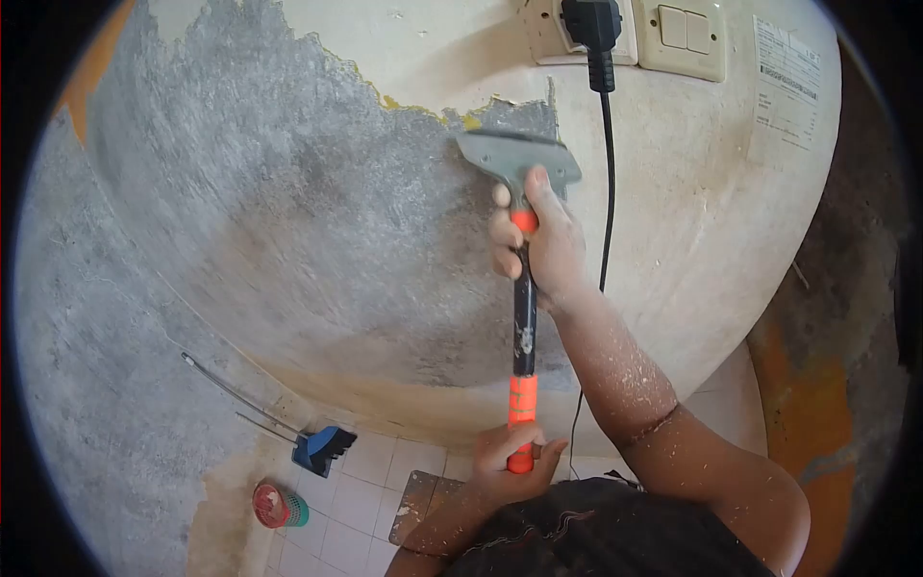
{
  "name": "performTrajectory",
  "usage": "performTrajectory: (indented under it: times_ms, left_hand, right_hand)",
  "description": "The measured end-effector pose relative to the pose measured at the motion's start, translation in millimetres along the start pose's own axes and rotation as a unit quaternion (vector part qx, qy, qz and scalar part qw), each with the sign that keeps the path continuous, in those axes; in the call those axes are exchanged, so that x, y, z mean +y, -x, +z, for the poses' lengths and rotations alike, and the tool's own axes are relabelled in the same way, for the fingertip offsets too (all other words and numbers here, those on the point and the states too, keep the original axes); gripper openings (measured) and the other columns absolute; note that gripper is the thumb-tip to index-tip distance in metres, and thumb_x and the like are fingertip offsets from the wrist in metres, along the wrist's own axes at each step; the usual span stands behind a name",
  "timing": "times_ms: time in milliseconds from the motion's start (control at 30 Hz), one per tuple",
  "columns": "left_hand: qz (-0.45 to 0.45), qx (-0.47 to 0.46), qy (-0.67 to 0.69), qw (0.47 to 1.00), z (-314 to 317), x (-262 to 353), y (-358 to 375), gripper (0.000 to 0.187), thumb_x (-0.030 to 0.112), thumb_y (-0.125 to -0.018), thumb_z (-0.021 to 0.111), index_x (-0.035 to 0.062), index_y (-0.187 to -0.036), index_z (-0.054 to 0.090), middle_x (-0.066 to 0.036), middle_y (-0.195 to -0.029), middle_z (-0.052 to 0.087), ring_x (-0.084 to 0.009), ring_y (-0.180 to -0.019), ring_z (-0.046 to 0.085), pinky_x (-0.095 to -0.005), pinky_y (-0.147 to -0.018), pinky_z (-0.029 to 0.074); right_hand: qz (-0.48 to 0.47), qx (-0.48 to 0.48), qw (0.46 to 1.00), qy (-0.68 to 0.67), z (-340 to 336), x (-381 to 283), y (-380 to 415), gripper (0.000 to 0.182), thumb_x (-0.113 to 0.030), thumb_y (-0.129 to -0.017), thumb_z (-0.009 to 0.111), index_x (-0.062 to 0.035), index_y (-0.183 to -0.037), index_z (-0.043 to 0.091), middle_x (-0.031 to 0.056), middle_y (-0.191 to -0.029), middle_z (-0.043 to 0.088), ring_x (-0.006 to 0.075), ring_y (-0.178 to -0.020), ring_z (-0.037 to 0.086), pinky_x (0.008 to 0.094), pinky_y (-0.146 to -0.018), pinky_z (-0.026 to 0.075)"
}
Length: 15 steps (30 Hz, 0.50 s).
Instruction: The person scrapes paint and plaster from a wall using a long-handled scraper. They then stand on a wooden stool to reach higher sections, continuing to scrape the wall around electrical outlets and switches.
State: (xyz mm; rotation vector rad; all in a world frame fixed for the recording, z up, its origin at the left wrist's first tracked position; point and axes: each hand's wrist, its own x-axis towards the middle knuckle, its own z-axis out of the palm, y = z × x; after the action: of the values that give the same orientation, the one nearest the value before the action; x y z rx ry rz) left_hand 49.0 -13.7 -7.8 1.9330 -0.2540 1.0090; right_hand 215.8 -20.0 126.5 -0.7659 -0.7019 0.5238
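Observation:
A long-handled wall scraper (524, 308) is held in both my hands, its wide grey head (519, 154) up against the wall. Close below that head, my right hand (553, 240) is wrapped round the neck, the thumb laid along it. My left hand (514, 466) is closed on the orange end of the handle, near my body. Just above the blade runs the ragged edge of cream paint (442, 58), with yellowish bits along it. Bare grey plaster (317, 212) shows to the left and below. Pale flakes cling to my right forearm.
A black plug (591, 24) sits in the wall socket, its cord (609, 192) hanging just right of my right hand. Beside it is a light switch (685, 34). A paper label (786, 82) is on the wall. A blue dustpan (322, 449) and red-green basket (279, 505) stand lower left.

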Motion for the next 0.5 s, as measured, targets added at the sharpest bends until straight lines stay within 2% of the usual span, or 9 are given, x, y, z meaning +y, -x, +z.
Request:
performTrajectory:
  times_ms: [67,133,233,300,500]
  left_hand:
    - [0.004,-0.005,-0.024,1.0,-3,4,-5,0.023,-0.005,-0.07,0.066,0.005,-0.074,0.046,-0.003,-0.052,0.047,-0.0091,-0.042,0.042,-0.0227,-0.04,0.034]
    - [-0.002,0.028,-0.03,0.999,-1,4,-3,0.022,-0.008,-0.07,0.063,0.0059,-0.072,0.046,-0.003,-0.051,0.047,-0.0092,-0.041,0.043,-0.0237,-0.04,0.035]
    - [-0.021,0.012,-0.018,1.0,7,15,1,0.02,-0.009,-0.069,0.059,0.0062,-0.073,0.046,-0.003,-0.052,0.048,-0.0101,-0.04,0.046,-0.0244,-0.039,0.035]
    - [-0.003,0.002,-0.042,0.999,3,11,-1,0.019,-0.008,-0.068,0.059,0.0059,-0.075,0.048,-0.004,-0.052,0.048,-0.012,-0.04,0.047,-0.0249,-0.039,0.036]
    - [0.017,0.002,-0.077,0.997,-7,15,-4,0.019,-0.007,-0.065,0.06,0.0059,-0.074,0.049,-0.004,-0.053,0.048,-0.0147,-0.04,0.048,-0.0264,-0.039,0.037]
  right_hand:
    - [-0.004,-0.021,0.999,-0.036,5,-4,-6,0.043,-0.051,-0.092,0.029,-0.012,-0.086,0.046,-0.004,-0.052,0.038,0.0076,-0.035,0.034,0.0208,-0.035,0.028]
    - [0.009,-0.022,0.998,-0.052,3,-2,-2,0.044,-0.052,-0.092,0.028,-0.0121,-0.086,0.046,-0.004,-0.052,0.038,0.0075,-0.035,0.034,0.0206,-0.035,0.028]
    - [0.031,-0.024,0.997,-0.066,-5,6,3,0.045,-0.053,-0.091,0.027,-0.0125,-0.084,0.045,-0.0044,-0.05,0.037,0.0071,-0.034,0.034,0.0204,-0.035,0.028]
    - [0.034,-0.059,0.994,-0.087,-7,5,2,0.043,-0.05,-0.093,0.027,-0.0111,-0.086,0.045,-0.0023,-0.051,0.039,0.0086,-0.036,0.036,0.0211,-0.037,0.03]
    - [0.017,-0.044,0.992,-0.118,1,8,0,0.044,-0.053,-0.092,0.026,-0.0136,-0.084,0.044,-0.0051,-0.049,0.038,0.0063,-0.032,0.035,0.019,-0.034,0.028]
